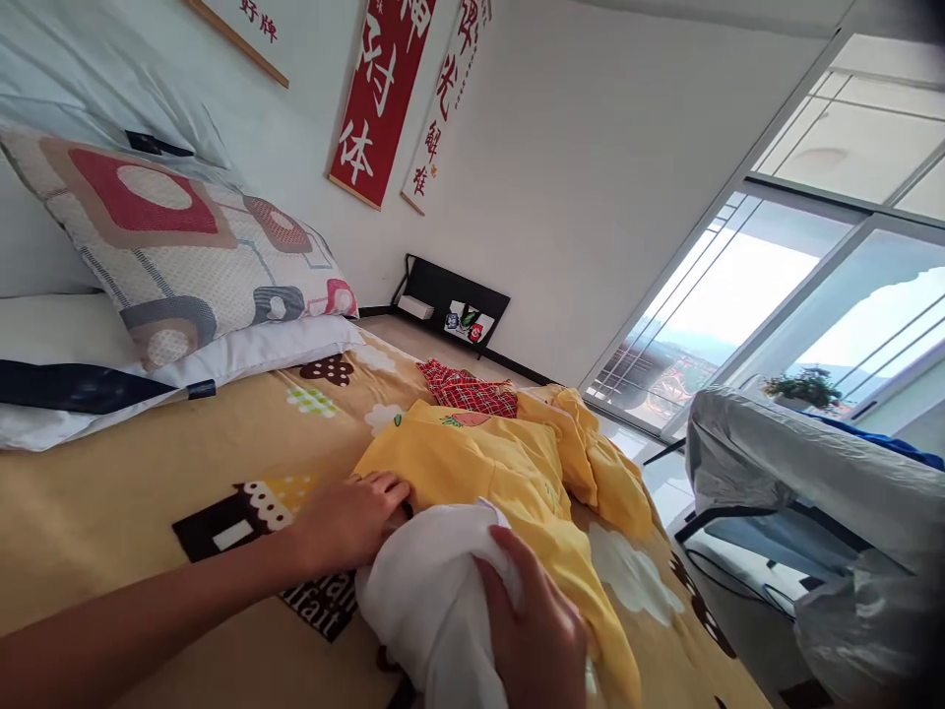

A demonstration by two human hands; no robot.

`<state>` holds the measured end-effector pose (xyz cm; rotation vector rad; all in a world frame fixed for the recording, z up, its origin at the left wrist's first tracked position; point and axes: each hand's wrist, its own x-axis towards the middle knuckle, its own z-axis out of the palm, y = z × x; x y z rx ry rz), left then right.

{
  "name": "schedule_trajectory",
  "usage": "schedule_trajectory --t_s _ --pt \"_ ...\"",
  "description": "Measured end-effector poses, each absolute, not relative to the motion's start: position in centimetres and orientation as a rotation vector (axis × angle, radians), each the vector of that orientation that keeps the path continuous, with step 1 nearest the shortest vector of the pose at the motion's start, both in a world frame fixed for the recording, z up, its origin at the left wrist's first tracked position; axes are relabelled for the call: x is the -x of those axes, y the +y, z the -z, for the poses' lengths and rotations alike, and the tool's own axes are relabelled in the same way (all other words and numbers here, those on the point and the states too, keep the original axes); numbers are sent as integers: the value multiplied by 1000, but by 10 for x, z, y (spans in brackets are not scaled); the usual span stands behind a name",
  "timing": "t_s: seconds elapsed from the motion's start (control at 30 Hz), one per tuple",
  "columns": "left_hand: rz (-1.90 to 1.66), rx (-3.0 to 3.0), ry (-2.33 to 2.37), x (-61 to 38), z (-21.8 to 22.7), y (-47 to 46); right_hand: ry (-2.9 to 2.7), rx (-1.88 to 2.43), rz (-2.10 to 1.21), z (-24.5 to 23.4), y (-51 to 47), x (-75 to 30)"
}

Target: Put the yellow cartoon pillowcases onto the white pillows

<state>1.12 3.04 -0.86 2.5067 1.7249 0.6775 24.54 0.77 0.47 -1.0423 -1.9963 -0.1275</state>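
My right hand (535,630) is closed around a bunched white garment (432,581) near the bottom middle of the view. My left hand (350,517) reaches in from the left, its fingers resting on the edge of a yellow garment (479,468) spread on the bed and touching the white cloth. More yellow clothing (605,463) and a red plaid piece (469,389) lie just beyond. All of it rests on a tan patterned bedsheet (133,492).
A patterned pillow (177,246) on a white pillow (66,345) lies at the left. Red wall banners (380,94) hang above. A chair draped in grey cloth (804,483) stands right of the bed, before glass doors (738,305). A black shelf (450,305) sits on the floor.
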Motion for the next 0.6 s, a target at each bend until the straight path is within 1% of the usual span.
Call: schedule_trajectory --t_s 0.1,0.2,0.3,0.47,0.6 --pt "-544 -2686 1862 -26 25 29 -2277 935 23 25 11 -221" --pt "-624 -2820 1802 -22 39 32 -2455 1096 10 38 7 -211" --pt "-744 -2952 1747 -11 44 35 -2595 1195 -8 29 -5 -212" --pt "-809 -3079 1838 -14 34 42 -2955 1099 -272 -4 -18 -214" --pt "-707 -3063 1893 -24 25 42 -2991 1220 -414 -18 -20 -216"
